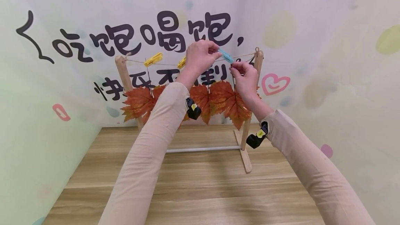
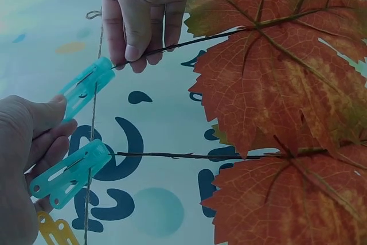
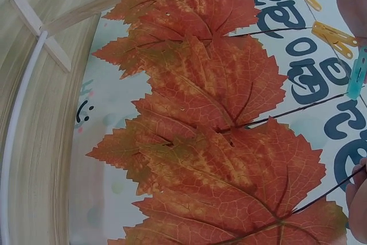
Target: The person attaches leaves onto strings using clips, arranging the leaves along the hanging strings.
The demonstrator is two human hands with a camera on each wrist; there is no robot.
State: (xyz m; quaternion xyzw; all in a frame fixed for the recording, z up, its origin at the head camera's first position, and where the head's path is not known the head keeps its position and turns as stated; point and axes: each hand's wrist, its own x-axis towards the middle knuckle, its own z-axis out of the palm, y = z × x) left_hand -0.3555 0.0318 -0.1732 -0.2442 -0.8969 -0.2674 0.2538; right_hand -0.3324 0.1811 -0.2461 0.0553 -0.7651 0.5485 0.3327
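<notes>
My left hand (image 1: 201, 55) pinches the tail end of a blue clothespin (image 2: 86, 87), whose tip meets the twine (image 2: 94, 107) and a leaf's stem end. With thumb and fingers, my right hand (image 1: 246, 78) pinches the dark stem (image 2: 195, 42) of that orange-red maple leaf (image 1: 232, 103) just below the clothespin. A second blue clothespin (image 2: 74, 170) beside it holds another leaf's stem at the twine. Further along, yellow clothespins (image 1: 153, 59) hold more stems, and several leaves (image 3: 212, 84) hang in an overlapping row.
The twine runs between two wooden posts (image 1: 123, 74) of a stand on a wood-grain table (image 1: 200, 186). A white rod (image 1: 203, 149) joins the stand near its wooden foot (image 1: 245, 160). Behind it is a wall (image 1: 312, 44) with dark lettering and coloured spots.
</notes>
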